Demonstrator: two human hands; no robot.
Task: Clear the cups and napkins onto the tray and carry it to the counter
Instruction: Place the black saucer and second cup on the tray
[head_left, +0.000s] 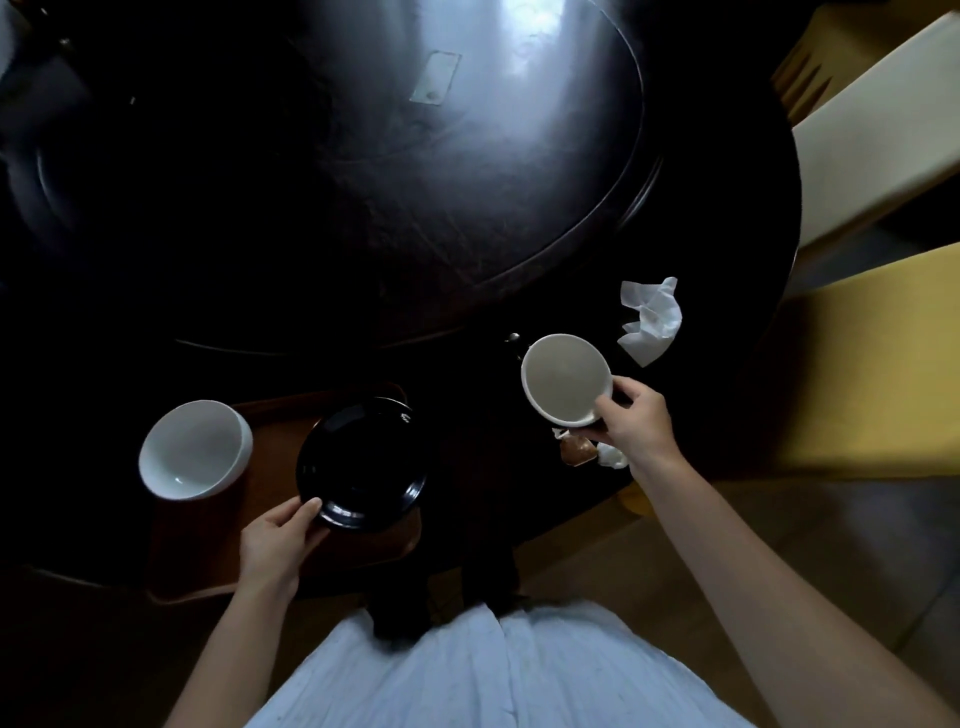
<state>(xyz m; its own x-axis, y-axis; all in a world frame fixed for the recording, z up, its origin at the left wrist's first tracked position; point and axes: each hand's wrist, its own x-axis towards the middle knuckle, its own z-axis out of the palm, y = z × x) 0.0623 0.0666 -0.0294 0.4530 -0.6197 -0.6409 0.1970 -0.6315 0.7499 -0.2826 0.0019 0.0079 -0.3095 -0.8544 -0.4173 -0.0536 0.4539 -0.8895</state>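
Observation:
A brown tray (208, 566) lies at the near left edge of the dark round table. On it stands a white cup (195, 449) at the far left, beside a black saucer (363, 465). My left hand (278, 540) grips the saucer's near rim. My right hand (631, 423) holds a second white cup (563, 376) by its near rim, lifted over the table to the right of the tray. A crumpled white napkin (652, 319) lies on the table beyond that cup. Under my right hand sit a brown tea bag (575, 449) and a small white scrap (613, 457).
The dark table (467, 467) carries a large raised turntable (389, 171) in its middle, with a small card (435, 78) on it. Yellow and cream chairs (862, 374) stand close along the right side. My pale skirt fills the bottom of the view.

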